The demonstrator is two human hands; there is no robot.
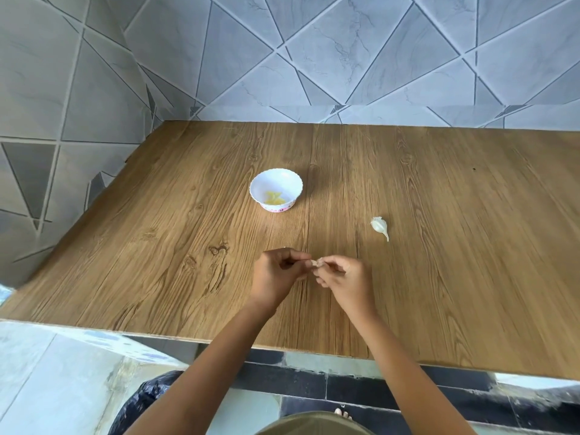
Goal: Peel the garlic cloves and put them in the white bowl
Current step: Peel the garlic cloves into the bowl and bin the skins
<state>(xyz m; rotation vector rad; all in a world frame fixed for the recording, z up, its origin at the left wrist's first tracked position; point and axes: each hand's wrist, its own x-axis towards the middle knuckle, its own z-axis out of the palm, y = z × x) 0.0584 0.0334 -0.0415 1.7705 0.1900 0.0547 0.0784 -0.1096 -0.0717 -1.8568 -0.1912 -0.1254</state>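
Garlic clove (316, 263) is pinched between the curled fingers of the left hand (277, 273) and the right hand (343, 276); it seems partly peeled. Peeled cloves (275, 197) are held in the white bowl (290, 183).

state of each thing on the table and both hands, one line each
white bowl, upright, holding peeled cloves
held clove, pinched between both hands
loose clove, skin on, lying on table
left hand, pinching held clove
right hand, pinching held clove
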